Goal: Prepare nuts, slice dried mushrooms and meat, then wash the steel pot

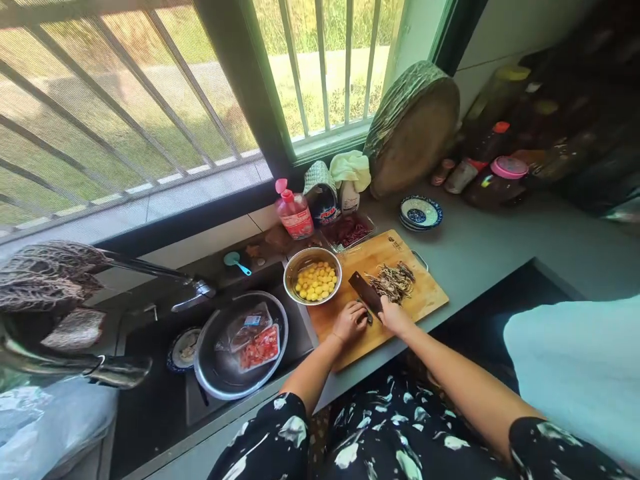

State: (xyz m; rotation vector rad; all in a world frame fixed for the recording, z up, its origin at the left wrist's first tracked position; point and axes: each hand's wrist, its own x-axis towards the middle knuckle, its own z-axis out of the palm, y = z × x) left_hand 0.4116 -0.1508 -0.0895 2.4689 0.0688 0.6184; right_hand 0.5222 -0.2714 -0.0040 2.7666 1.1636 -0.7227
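On the wooden cutting board (345, 340), my right hand (395, 316) is closed round the handle of a cleaver (365, 291), whose dark blade points away to the left. My left hand (350, 321), fingers curled, presses a small dark piece of food (369, 317) onto the board beside the blade. What kind of food it is I cannot make out. A heap of thin brownish cut strips (393, 283) lies just past the blade, to its right. Touching the board's left side is a steel bowl (289, 283) of round yellow pieces (316, 281).
A large basin (213, 373) with packed red meat (260, 348) stands over the sink at left. Behind the board are a clear tray of dark red food (350, 231), a pink pump bottle (295, 215) and stacked small plates (421, 213). A round wooden block (417, 137) leans by the window.
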